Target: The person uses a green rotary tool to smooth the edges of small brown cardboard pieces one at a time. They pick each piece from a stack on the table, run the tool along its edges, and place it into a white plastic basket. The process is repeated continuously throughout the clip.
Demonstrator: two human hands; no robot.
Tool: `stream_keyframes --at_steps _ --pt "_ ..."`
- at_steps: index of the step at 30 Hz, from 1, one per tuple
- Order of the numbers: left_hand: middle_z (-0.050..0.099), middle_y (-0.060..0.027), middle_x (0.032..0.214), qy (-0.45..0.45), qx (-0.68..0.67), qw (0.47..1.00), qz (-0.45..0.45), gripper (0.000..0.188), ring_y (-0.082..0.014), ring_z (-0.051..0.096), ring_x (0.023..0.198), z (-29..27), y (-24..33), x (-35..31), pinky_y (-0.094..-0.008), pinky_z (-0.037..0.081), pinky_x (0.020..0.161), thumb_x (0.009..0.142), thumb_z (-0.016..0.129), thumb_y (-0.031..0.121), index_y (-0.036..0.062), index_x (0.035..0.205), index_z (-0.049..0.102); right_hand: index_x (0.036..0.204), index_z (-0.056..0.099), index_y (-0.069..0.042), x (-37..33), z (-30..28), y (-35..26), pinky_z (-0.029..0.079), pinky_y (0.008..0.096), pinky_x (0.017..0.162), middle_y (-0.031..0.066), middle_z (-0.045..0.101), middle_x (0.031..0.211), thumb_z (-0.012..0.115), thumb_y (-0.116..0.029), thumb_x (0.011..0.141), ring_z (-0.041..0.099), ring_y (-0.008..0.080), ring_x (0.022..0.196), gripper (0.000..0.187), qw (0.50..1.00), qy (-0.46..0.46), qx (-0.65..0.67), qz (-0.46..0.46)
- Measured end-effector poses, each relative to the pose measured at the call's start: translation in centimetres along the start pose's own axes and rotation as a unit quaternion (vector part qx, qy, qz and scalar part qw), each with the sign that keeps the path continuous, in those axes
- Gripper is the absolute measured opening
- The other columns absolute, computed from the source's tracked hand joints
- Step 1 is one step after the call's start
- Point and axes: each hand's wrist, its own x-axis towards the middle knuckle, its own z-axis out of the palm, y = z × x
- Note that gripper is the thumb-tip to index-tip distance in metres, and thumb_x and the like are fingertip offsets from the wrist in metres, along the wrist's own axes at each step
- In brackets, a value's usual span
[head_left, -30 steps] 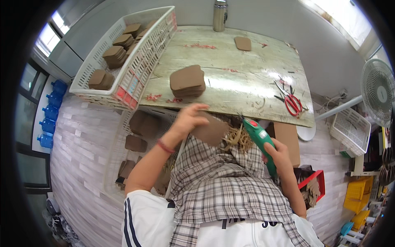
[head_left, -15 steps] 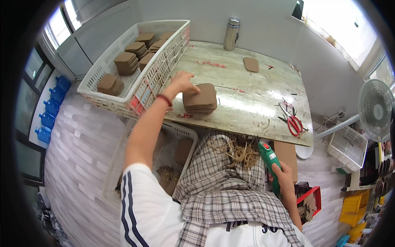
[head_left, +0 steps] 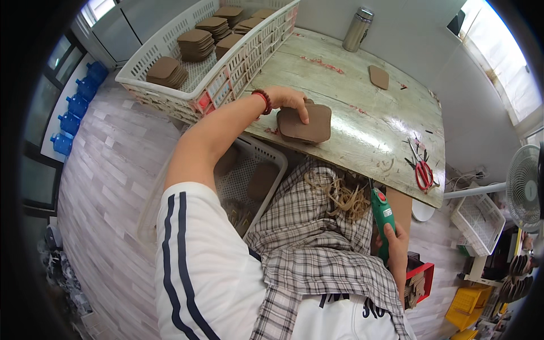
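Near the front left edge of the table (head_left: 362, 148) sits a stack of brown rounded-square pieces (head_left: 316, 126). My left hand (head_left: 292, 102) grips the stack's far left side, thumb on top and other fingers mostly hidden behind; how many pieces it holds I cannot tell. My right hand (head_left: 394, 241), low by my right thigh, is wrapped round a green electric hand tool (head_left: 384, 214) with a red button and a thin dark tip pointing up. Curly tan trimmings (head_left: 347, 199) lie on the checked apron (head_left: 300, 212) in my lap, beside the tool.
A white slatted crate (head_left: 198, 93) with several brown stacks stands left of the table, another crate (head_left: 276, 184) below it. On the table are a steel flask (head_left: 358, 31), a single brown piece (head_left: 378, 77) and red-handled scissors (head_left: 423, 173). A fan (head_left: 524, 190) stands at right.
My left hand has moved right and closed on the stack, whose top has shifted. My right hand still holds the tool in my lap. The whole view has also shifted.
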Motion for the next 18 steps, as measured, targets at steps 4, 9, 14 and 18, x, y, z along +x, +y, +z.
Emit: stream_keyframes --at_steps 4,9,14,18 --pt "0.045 -0.022 0.136 0.118 0.016 0.992 0.034 0.107 -0.0328 0.046 0.123 2.1 0.2 -1.4 -0.0404 0.043 0.099 0.056 0.085 0.025 0.0038 0.145 0.03 0.106 0.061 0.0 0.1 0.8 -0.9 0.043 0.0227 0.052 0.0042 0.059 0.067 0.06 -0.027 0.094 0.053 0.0096 0.054 0.03 1.0 0.0 0.004 -0.001" --pt "0.053 -0.0197 0.128 0.113 0.032 0.983 0.142 0.101 -0.032 0.053 0.115 4.0 -0.6 -1.0 -0.0405 0.047 0.093 0.056 0.085 0.023 0.0031 0.142 0.035 0.104 0.061 0.0 0.3 1.1 -0.2 0.043 0.0228 0.052 0.0029 0.057 0.071 0.062 -0.024 0.093 0.053 0.0086 0.056 0.026 0.999 -0.017 0.036 -0.002" --pt "0.051 -0.0229 0.119 0.196 0.156 0.957 0.144 0.1 -0.0385 0.053 0.11 6.1 0.9 -2.6 -0.0426 0.047 0.093 0.055 0.083 0.023 0.0128 0.142 0.035 0.105 0.061 0.002 0.6 1.1 -1.3 0.044 0.0235 0.052 0.0025 0.056 0.074 0.063 -0.02 0.092 0.054 0.009 0.057 0.026 0.999 -0.011 0.05 -0.008" --pt "0.049 -0.0235 0.109 0.301 0.274 0.892 0.199 0.105 -0.0401 0.053 0.1 7.5 4.2 -3.3 -0.0451 0.044 0.091 0.058 0.08 0.018 0.021 0.148 0.026 0.1 0.062 0.0 2.4 0.9 -1.9 0.042 0.0225 0.051 0.0013 0.056 0.07 0.062 -0.027 0.092 0.053 0.0081 0.056 0.028 0.999 0.009 0.045 -0.028"
